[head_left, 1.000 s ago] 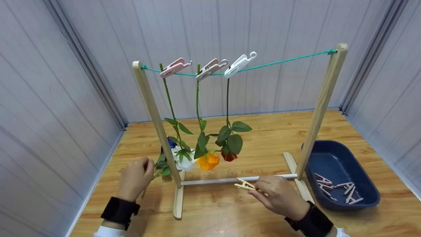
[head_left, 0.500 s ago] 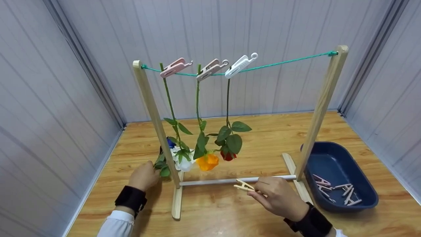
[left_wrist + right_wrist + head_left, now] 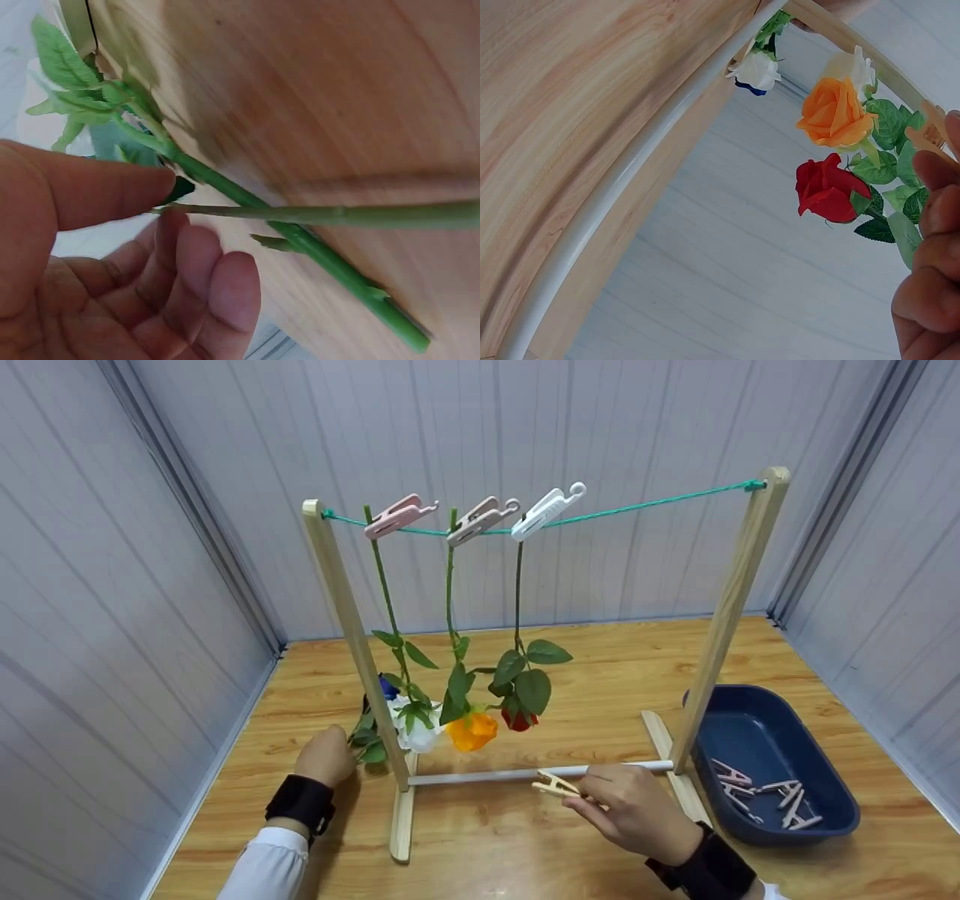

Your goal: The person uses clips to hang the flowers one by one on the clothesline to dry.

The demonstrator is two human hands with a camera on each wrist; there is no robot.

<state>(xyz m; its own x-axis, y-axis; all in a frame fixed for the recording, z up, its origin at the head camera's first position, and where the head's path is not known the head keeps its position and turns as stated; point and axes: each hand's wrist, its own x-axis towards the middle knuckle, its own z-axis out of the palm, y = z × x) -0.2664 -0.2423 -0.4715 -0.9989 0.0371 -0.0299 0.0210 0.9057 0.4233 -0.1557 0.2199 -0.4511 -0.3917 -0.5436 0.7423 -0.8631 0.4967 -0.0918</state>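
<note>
My left hand (image 3: 326, 757) is beside the rack's left post, its thumb and forefinger pinching a thin flower stem (image 3: 360, 216). Under that, a thicker green stem (image 3: 330, 262) lies on the table. The flower lying there with a blue bloom (image 3: 388, 687) is partly behind the post. In front of the white bar, my right hand (image 3: 637, 810) pinches a cream clothespin (image 3: 553, 784). A white flower (image 3: 416, 727), an orange rose (image 3: 472, 731) and a red rose (image 3: 519, 718) hang head down from the green cord (image 3: 652, 502), each clipped by its stem.
The wooden rack has a left post (image 3: 349, 622), a right post (image 3: 731, 615) and a white lower bar (image 3: 487, 775). On the right, a dark blue basin (image 3: 840, 780) holds several clothespins (image 3: 780, 793). Pale panels (image 3: 637, 427) enclose the table.
My left hand has gone down and forward to the lying stems, then drawn back slightly. My right hand keeps its place with the clothespin.
</note>
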